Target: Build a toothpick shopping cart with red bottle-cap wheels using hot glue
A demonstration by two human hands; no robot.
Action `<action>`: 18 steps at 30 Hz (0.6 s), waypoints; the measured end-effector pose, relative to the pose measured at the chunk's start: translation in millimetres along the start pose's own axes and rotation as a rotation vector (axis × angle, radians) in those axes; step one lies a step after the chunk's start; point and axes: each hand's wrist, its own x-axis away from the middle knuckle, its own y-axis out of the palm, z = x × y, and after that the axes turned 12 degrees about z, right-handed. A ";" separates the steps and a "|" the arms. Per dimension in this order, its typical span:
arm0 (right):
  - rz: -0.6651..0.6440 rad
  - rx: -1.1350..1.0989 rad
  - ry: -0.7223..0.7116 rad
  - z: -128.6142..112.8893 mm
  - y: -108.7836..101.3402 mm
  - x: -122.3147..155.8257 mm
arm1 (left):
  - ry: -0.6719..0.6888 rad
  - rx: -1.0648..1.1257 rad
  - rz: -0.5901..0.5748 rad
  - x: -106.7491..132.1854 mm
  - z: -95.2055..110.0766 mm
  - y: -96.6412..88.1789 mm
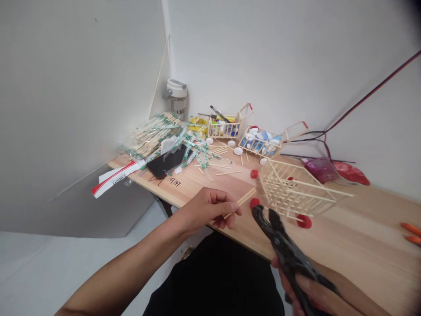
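Note:
My left hand pinches a short wooden stick over the front edge of the wooden table. My right hand grips the handles of black pliers, whose jaws point up toward the stick's far end. Just beyond the jaws stands a small cart made of sticks with red bottle-cap wheels. A loose red cap lies to the cart's left.
Two more stick carts filled with bottle caps stand by the wall. Wrapped chopsticks, a black phone, a bottle and loose sticks crowd the far left corner. Red and black cables run along the right wall.

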 end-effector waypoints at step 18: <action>-0.005 0.353 -0.370 -97.7 38.7 -7.0 | -0.017 -0.014 0.047 9.1 -6.7 -15.5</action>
